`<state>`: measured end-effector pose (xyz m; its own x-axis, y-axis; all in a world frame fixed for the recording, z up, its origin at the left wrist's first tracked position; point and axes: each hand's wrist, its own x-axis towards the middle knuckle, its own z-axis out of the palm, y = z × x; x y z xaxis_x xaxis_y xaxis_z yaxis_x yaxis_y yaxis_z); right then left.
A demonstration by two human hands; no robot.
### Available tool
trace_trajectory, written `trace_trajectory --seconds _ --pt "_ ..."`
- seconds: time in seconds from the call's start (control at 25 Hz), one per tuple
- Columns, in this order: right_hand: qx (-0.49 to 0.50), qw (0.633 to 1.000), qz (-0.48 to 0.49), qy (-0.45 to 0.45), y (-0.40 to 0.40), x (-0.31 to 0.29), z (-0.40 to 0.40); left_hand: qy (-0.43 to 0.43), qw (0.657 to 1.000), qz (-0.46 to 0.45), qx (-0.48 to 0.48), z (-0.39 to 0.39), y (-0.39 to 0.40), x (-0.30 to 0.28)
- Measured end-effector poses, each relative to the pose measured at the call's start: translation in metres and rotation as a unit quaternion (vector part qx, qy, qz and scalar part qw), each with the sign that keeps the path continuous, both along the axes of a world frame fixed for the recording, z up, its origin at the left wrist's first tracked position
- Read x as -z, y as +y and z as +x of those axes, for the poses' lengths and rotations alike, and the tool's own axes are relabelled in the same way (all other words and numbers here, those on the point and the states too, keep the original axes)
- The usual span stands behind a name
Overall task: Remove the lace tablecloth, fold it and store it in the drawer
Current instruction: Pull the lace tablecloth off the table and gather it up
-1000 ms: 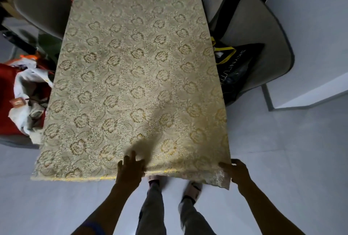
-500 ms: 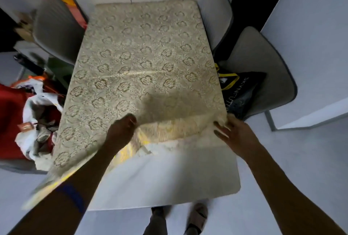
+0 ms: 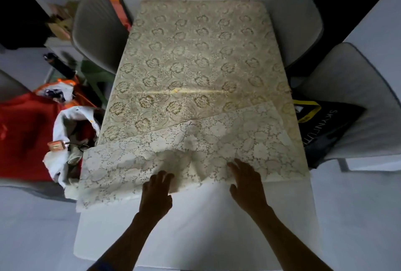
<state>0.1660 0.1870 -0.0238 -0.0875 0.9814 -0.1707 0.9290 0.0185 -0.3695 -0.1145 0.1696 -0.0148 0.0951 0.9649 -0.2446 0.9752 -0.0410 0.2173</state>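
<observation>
A cream lace cloth [image 3: 195, 64] covers most of a white table [image 3: 195, 227], its near end folded back so the bare tabletop shows. The left hand [image 3: 157, 192] and right hand [image 3: 247, 186] rest on the folded edge with fingers spread flat, gripping nothing. Grey chairs [image 3: 97, 29] stand at the table's sides.

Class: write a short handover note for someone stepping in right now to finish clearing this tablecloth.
Left hand: fingers resting on the folded-back near edge of the lace tablecloth, grip unclear.
Right hand: open, flat on that fold.
Done: near end folded back onto itself; bare white table showing in front.
Left: lift the cloth off, finish folding, store in the drawer, which is not in view.
</observation>
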Motion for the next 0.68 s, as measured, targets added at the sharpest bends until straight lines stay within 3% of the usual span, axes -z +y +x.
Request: trace_trajectory --seconds 0.12,0.2,0.28,0.36,0.44,0.48,0.52,0.56,0.6,0.68 --pt "-0.043 0.989 -0.075 -0.117 0.008 0.008 -0.011 0.056 0.994 -0.023 0.091 -0.006 0.007 0.009" --pt "-0.038 0.982 -0.135 -0.125 0.005 0.007 -0.009 0.015 0.993 -0.095 0.065 -0.003 0.001 0.014" --pt "-0.075 0.98 -0.129 -0.132 -0.012 0.006 -0.002 0.012 0.978 -0.198 0.057 0.0 -0.011 0.017" --pt "-0.148 0.961 -0.162 -0.169 -0.039 0.008 0.01 0.006 0.938 -0.325 0.115 0.0 -0.02 0.019" --pt "-0.203 0.907 -0.314 -0.192 -0.06 0.008 0.011 -0.055 0.876 -0.455 0.149 -0.002 -0.028 0.021" --pt "-0.224 0.878 -0.384 -0.178 -0.066 0.01 0.012 -0.095 0.869 -0.467 0.128 -0.006 -0.032 0.02" --pt "-0.217 0.858 -0.44 -0.151 -0.063 0.01 0.011 -0.139 0.89 -0.427 0.078 -0.01 -0.033 0.018" --pt "-0.187 0.864 -0.457 -0.095 -0.056 0.011 0.009 -0.187 0.917 -0.353 0.012 -0.015 -0.032 0.017" --pt "-0.132 0.893 -0.429 -0.034 -0.043 0.006 0.008 -0.183 0.95 -0.252 -0.019 -0.02 -0.028 0.02" --pt "-0.031 0.959 -0.277 0.046 -0.018 0.004 0.007 -0.034 0.991 -0.133 0.004 -0.031 -0.021 0.024"
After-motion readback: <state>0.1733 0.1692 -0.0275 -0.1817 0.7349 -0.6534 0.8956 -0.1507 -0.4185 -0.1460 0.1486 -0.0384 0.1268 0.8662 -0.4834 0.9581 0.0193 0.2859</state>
